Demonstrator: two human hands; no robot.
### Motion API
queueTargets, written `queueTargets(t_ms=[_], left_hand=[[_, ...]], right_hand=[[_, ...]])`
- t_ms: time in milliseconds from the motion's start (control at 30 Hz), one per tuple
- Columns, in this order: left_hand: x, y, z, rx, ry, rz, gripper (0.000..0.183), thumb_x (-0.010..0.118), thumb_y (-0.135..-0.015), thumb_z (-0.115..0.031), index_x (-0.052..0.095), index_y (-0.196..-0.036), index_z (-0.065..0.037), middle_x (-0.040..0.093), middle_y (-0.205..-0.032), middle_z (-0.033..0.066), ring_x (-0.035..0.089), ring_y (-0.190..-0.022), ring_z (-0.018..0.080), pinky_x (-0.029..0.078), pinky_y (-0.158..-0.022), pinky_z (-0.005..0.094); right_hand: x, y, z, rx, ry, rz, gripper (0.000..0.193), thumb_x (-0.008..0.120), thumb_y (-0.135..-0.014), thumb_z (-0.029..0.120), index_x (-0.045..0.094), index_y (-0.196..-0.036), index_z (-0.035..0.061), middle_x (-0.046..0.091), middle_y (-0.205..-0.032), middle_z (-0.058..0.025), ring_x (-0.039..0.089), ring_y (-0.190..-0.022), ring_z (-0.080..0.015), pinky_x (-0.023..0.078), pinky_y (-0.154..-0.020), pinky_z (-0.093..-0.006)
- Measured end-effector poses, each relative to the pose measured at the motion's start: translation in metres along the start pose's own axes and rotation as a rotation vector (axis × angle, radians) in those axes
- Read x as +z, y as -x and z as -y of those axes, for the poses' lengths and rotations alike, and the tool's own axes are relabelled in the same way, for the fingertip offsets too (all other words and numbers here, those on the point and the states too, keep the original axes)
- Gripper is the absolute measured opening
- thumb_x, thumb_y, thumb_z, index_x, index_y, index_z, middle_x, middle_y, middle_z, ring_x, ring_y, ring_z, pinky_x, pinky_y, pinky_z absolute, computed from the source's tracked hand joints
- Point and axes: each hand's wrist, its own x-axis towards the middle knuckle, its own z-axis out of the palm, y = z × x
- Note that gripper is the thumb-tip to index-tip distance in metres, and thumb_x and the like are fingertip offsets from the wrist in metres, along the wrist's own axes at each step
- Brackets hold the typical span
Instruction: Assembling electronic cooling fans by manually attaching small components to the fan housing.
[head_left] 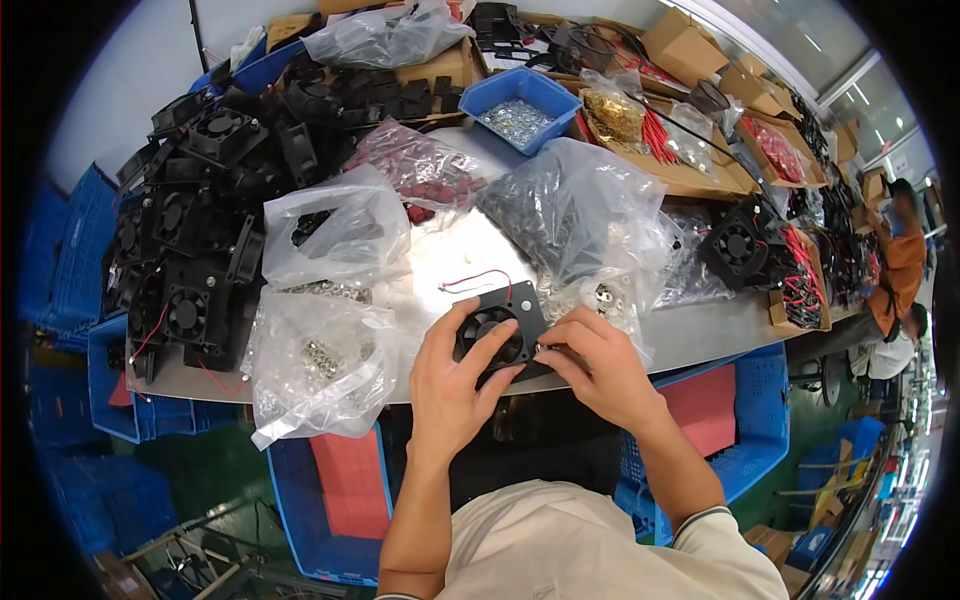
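Observation:
A black square cooling fan on a dark flat plate (527, 312) is held at the front edge of the metal table. A thin red wire with a small connector (470, 284) runs from it toward the back left. My left hand (450, 375) is closed round the fan's left side, its fingers over the blades. At the plate's right edge my right hand (603, 372) pinches with thumb and fingertips; a tiny bright part may be between them, too small to name. Just behind that hand, small metal pieces (604, 296) lie in a clear bag.
Black fans (190, 310) are heaped at the left. Clear plastic bags (325, 365) of small hardware and a blue bin (520, 105) of metal parts surround the work spot. Blue crates (740, 420) stand below the table edge. Other people (900, 260) are at the far right.

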Motion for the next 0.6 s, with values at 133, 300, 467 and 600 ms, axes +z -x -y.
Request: queueTargets(t_ms=[133,300,467,600], left_hand=[[0.000,0.000,0.000,-0.005,0.004,0.006,0.049,0.082,-0.065,-0.011,0.069,-0.112,-0.012,0.054,-0.127,0.0149,0.060,-0.106,0.0335,0.051,-0.087,0.0393],[0.001,-0.001,-0.001,-0.006,-0.002,-0.004,0.049,0.082,-0.065,-0.011,0.069,-0.112,-0.012,0.054,-0.127,0.0147,0.060,-0.105,0.0333,0.051,-0.086,0.0390],[0.000,0.000,0.000,0.008,-0.014,-0.010,0.049,0.082,-0.065,-0.011,0.069,-0.112,-0.012,0.055,-0.126,0.0145,0.060,-0.105,0.0330,0.051,-0.086,0.0388],[0.001,0.000,0.001,0.021,-0.022,-0.015,0.048,0.082,-0.066,-0.012,0.069,-0.113,-0.012,0.055,-0.126,0.0144,0.061,-0.104,0.0329,0.051,-0.086,0.0387]], right_hand=[[0.001,0.000,0.000,0.017,0.017,0.001,0.017,0.072,-0.081,0.004,0.063,-0.095,0.0013,0.057,-0.088,-0.0108,0.059,-0.071,-0.0248,0.047,-0.062,-0.0320],[0.000,0.001,0.002,-0.004,0.025,-0.007,0.018,0.071,-0.081,0.002,0.063,-0.097,0.0018,0.058,-0.089,-0.0113,0.061,-0.075,-0.0256,0.050,-0.066,-0.0314],[-0.008,-0.001,0.011,0.037,-0.065,-0.009,0.018,0.068,-0.082,-0.001,0.065,-0.099,0.0024,0.060,-0.092,-0.0114,0.062,-0.078,-0.0266,0.050,-0.069,-0.0319],[-0.010,-0.005,0.010,0.046,-0.017,0.074,0.017,0.067,-0.082,-0.002,0.066,-0.099,0.0026,0.060,-0.091,-0.0107,0.061,-0.080,-0.0273,0.049,-0.069,-0.0337]])
